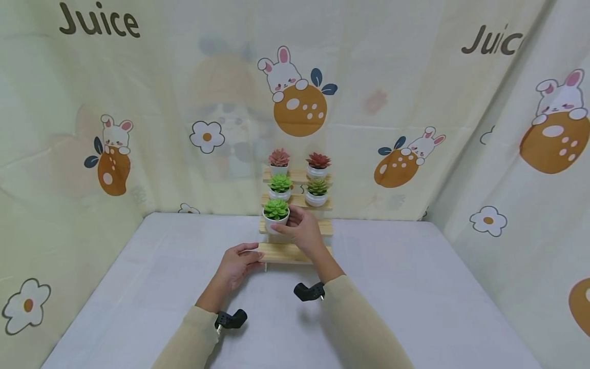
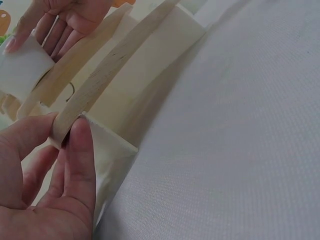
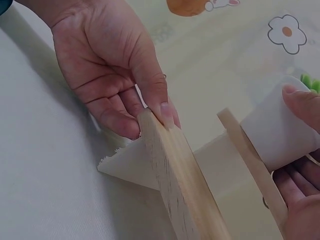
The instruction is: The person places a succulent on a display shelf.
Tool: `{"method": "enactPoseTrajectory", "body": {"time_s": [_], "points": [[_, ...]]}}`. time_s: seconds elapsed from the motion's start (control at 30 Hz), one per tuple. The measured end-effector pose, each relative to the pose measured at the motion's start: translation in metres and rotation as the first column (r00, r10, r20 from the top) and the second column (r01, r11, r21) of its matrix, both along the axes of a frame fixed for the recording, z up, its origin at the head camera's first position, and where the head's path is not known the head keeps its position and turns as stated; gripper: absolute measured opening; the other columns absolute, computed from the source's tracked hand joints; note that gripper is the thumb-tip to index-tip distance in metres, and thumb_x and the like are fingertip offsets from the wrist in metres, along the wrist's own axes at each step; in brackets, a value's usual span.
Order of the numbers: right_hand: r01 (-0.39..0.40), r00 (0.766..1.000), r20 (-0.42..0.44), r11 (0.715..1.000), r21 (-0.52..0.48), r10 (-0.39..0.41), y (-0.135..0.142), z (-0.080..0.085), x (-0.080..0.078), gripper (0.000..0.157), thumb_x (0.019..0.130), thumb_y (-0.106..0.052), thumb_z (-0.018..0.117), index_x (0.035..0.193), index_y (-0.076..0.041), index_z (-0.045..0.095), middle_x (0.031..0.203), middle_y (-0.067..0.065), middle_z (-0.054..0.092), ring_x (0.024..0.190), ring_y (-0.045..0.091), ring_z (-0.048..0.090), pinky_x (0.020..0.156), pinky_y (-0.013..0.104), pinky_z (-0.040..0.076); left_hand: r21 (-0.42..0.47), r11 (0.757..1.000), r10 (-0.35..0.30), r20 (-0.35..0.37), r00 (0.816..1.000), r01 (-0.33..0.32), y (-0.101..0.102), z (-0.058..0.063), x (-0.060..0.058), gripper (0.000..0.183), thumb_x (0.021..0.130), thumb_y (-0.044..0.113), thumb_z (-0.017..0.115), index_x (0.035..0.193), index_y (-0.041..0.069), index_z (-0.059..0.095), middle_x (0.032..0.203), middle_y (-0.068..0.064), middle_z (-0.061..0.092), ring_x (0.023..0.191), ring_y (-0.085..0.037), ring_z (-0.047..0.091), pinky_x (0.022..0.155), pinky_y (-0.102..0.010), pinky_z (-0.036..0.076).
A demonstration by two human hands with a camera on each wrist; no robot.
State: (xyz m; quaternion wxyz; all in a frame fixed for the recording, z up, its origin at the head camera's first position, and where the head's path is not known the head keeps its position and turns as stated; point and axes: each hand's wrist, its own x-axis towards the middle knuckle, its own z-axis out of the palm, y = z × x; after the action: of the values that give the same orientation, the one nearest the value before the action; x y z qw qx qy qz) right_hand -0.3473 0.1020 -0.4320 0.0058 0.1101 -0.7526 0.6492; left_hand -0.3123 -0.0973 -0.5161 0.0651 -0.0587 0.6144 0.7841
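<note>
A small tiered wooden shelf [image 1: 290,252] stands at the back of the table. My left hand [image 1: 236,265] pinches the left end of its lowest board, thumb on one face and fingers on the other, as the left wrist view shows. With my right hand [image 1: 303,229] I hold a white pot with a bright green succulent [image 1: 276,215] at the left of the board above. In the right wrist view the white pot [image 3: 282,127] touches or nearly touches that board [image 3: 255,167]; whether it bears its weight I cannot tell.
On the middle tier are a green succulent [image 1: 280,185] and a darker green one [image 1: 317,189], both in white pots. A pink succulent [image 1: 279,160] and a red one [image 1: 318,163] top the shelf. Behind hangs a printed curtain [image 1: 355,61]; a white cloth [image 1: 392,287] covers the table.
</note>
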Motion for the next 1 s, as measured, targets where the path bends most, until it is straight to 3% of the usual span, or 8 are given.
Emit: {"method": "enactPoseTrajectory", "body": {"time_s": [0.53, 0.83, 0.93, 1.0], "points": [[-0.011, 1.0, -0.007, 1.0, 0.022, 0.011, 0.007, -0.004, -0.003, 0.074, 0.082, -0.02, 0.088, 0.146, -0.008, 0.054, 0.139, 0.013, 0.064, 0.129, 0.026, 0.062, 0.11, 0.041, 0.054, -0.011, 1.0, 0.0, 0.045, 0.999, 0.001, 0.006, 0.002, -0.001, 0.038, 0.09, -0.007, 0.07, 0.128, -0.006, 0.064, 0.102, -0.015, 0.074, 0.083, -0.019, 0.073, 0.077, -0.032, 0.067], [0.019, 0.999, -0.037, 0.998, 0.055, -0.017, 0.01, -0.001, 0.004, 0.071, 0.082, -0.019, 0.088, 0.143, -0.007, 0.056, 0.138, 0.014, 0.064, 0.129, 0.027, 0.062, 0.111, 0.041, 0.054, -0.033, 0.999, -0.017, 0.076, 0.997, 0.019, 0.006, 0.009, 0.001, 0.039, 0.091, -0.004, 0.071, 0.129, -0.006, 0.063, 0.103, -0.016, 0.074, 0.081, -0.018, 0.072, 0.08, -0.033, 0.067], [0.03, 0.998, -0.053, 0.997, 0.065, -0.026, 0.023, 0.0, 0.013, 0.068, 0.082, -0.019, 0.088, 0.141, -0.005, 0.058, 0.139, 0.016, 0.063, 0.131, 0.03, 0.061, 0.111, 0.04, 0.053, -0.093, 0.995, -0.044, 0.038, 0.998, 0.048, -0.002, 0.011, 0.002, 0.039, 0.094, -0.001, 0.069, 0.132, -0.007, 0.061, 0.105, -0.017, 0.073, 0.083, -0.018, 0.072, 0.083, -0.035, 0.066], [0.034, 0.997, -0.07, 0.997, 0.064, -0.03, 0.038, -0.001, 0.021, 0.063, 0.084, -0.018, 0.087, 0.138, -0.004, 0.059, 0.138, 0.018, 0.063, 0.131, 0.031, 0.06, 0.11, 0.037, 0.054, -0.194, 0.979, -0.066, 0.004, 0.998, 0.066, -0.011, 0.016, 0.003, 0.039, 0.096, 0.003, 0.068, 0.134, -0.006, 0.06, 0.108, -0.018, 0.072, 0.086, -0.018, 0.073, 0.086, -0.037, 0.066]]}}
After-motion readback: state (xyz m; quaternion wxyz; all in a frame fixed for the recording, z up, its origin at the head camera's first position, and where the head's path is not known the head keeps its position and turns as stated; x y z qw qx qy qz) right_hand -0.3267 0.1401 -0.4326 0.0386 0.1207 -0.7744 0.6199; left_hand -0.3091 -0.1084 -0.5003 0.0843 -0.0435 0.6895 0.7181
